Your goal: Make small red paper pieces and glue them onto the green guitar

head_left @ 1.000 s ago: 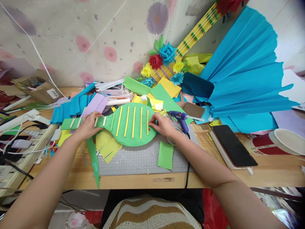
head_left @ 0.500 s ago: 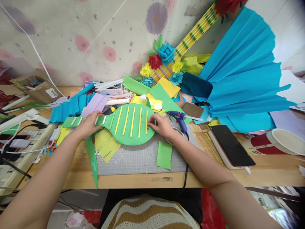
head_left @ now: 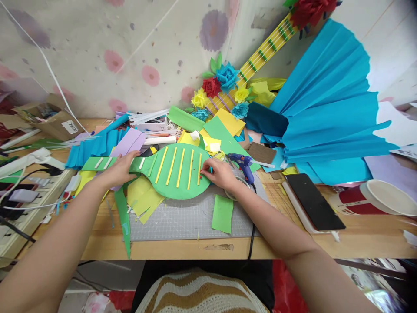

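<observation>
A green paper guitar (head_left: 182, 191) lies over the cutting mat, its rounded body crossed by several slanted yellow strips (head_left: 179, 167) and its neck pointing left with short white strips on it. My left hand (head_left: 121, 169) is closed around the neck, hiding part of it. At the body's right edge, the fingers of my right hand (head_left: 220, 172) are pinched together against the rightmost yellow strip. A tiny red spot shows by those fingertips; what it is I cannot make out. Just right of this hand lies a blue glue gun (head_left: 243, 165).
Behind lie paper scraps and a decorated yellow paper guitar (head_left: 260, 54) against the wall. On the right are pleated blue paper (head_left: 329, 100), a phone (head_left: 314, 202) and a paper cup (head_left: 365, 198). A power strip (head_left: 19, 237) with cables sits left; a green scrap (head_left: 223, 214) lies on the cutting mat (head_left: 176, 226).
The view has shifted slightly. Both hands keep their places on the green paper guitar, and the right fingertips have moved slightly along the rightmost yellow strip.
</observation>
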The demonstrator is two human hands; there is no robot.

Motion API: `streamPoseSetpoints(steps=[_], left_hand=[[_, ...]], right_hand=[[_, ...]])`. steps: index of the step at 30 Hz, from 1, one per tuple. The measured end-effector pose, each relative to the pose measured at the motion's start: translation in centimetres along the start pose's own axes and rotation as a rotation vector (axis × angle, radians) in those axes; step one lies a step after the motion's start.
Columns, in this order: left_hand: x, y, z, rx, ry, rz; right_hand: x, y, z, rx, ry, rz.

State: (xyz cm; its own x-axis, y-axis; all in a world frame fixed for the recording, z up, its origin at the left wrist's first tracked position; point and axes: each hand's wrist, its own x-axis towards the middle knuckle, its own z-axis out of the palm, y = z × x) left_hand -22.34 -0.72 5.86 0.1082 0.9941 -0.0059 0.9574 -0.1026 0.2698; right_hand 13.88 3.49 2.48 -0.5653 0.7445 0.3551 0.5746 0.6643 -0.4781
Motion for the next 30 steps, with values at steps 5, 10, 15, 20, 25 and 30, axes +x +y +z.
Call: streamPoseSetpoints(steps=[5,10,15,20,25,30], left_hand=[[0.2,3.6,-2.4,0.008,0.093,-0.039],[1.8,11.9,-0.9,-0.249,0.243,0.021],[3.6,18.4,3.3,-0.374,0.058,0.070],[4.2,19.4,5.0,-0.375,-0.004,0.044],[4.1,19.3,4.9,-0.356,-0.015,0.047],[4.1,19.6,4.5,-0.421,-0.012,0.001]], right_hand=[[-0.2,0.2,0.2,0.005,0.004,-0.003],[-0.3,0.3,0.4,-0.005,0.021,0.008],[-0.4,0.4,1.0,0.020,0.050,0.050],[-0.5,0.6,1.7,0.072,0.091,0.089],[-0.6,0.5,1.6,0.040,0.122,0.039],[-0.3,0.2,1.1,-0.045,0.117,-0.043]])
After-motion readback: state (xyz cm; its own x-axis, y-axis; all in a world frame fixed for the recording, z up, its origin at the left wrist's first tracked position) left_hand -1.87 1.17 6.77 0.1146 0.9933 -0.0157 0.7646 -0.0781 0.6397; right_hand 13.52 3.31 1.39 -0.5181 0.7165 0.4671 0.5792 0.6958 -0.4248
